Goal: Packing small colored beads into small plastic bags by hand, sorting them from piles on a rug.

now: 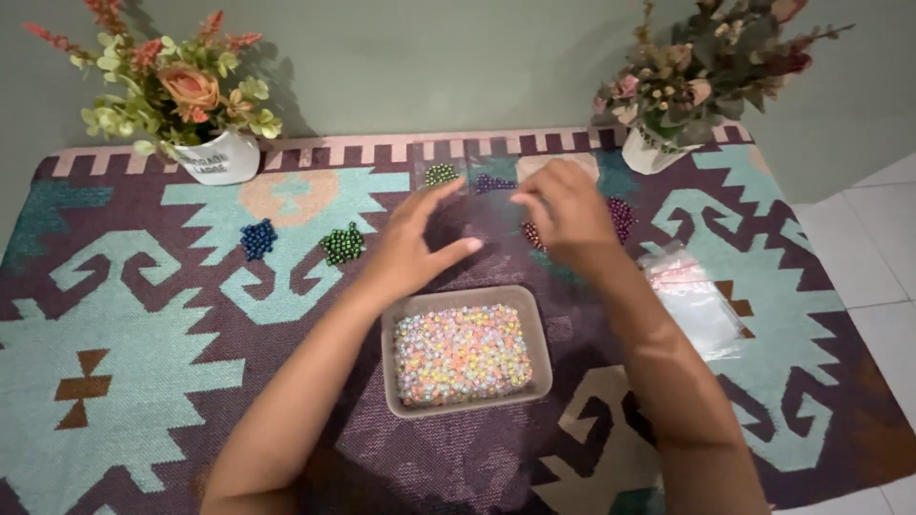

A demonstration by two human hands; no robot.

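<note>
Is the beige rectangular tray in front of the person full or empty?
Full: the beige rectangular tray holds pastel multicoloured beads covering its whole floor, nearly to the rim.

The light over my work is soft and even, neither harsh nor dim, and it seems to fall from above and a little to the right: the left bouquet (172, 86) throws a grey shadow rightward onto the far wall (429, 67), and the right bouquet (706, 67) casts a fainter one to its left. My right hand (563, 215) is smeared with motion blur, and my left hand (415, 243) is slightly soft. The plastic bags (692, 296) on the right glare pale white. Colours on the rug (143, 362) read clearly, though fine detail is mushy throughout.
</note>
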